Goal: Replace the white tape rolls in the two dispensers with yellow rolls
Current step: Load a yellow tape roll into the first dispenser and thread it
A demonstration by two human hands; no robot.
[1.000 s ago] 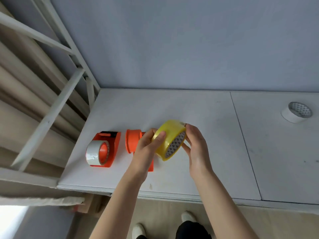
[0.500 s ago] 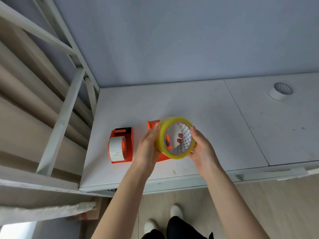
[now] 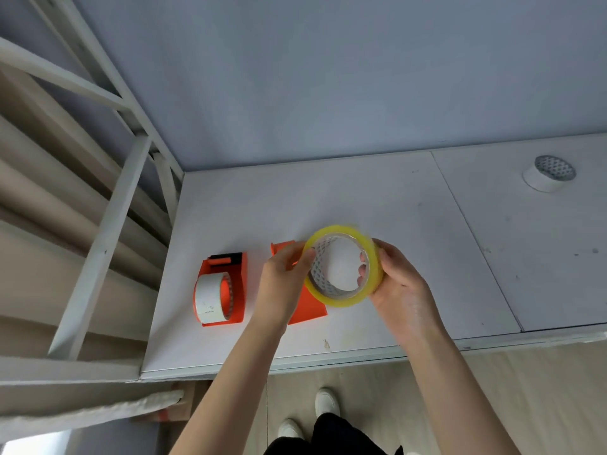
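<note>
The yellow tape roll (image 3: 338, 298) is held in the air at the centre of the frame, above the near part of the table (image 3: 361, 192), with its open core turned toward the camera. The left hand (image 3: 282, 284) grips the roll's left rim, fingers curled against the outer band. The right hand (image 3: 399, 284) grips the right rim, its fingertips (image 3: 363, 267) hooked into the core and visible through the ring. Directly behind the roll and the left hand lies the right dispenser (image 3: 308, 311), orange, of which only an upper corner and a lower flat plate show (its hub is hidden, so contact between roll and dispenser cannot be determined). Just to the left of it, apart from both hands, stands the left dispenser (image 3: 239, 284), also orange, with a dark cutter strip at its upper end. A white tape roll (image 3: 208, 297) sits mounted on its hub. A loose white roll (image 3: 545, 178) lies flat on the table in the upper right of the frame, well apart from the dispensers. A pale wall (image 3: 328, 77) fills the upper frame. A white frame (image 3: 98, 241) of slanted bars occupies the left side. White shoes (image 3: 325, 402) show on the floor at the bottom edge.
</note>
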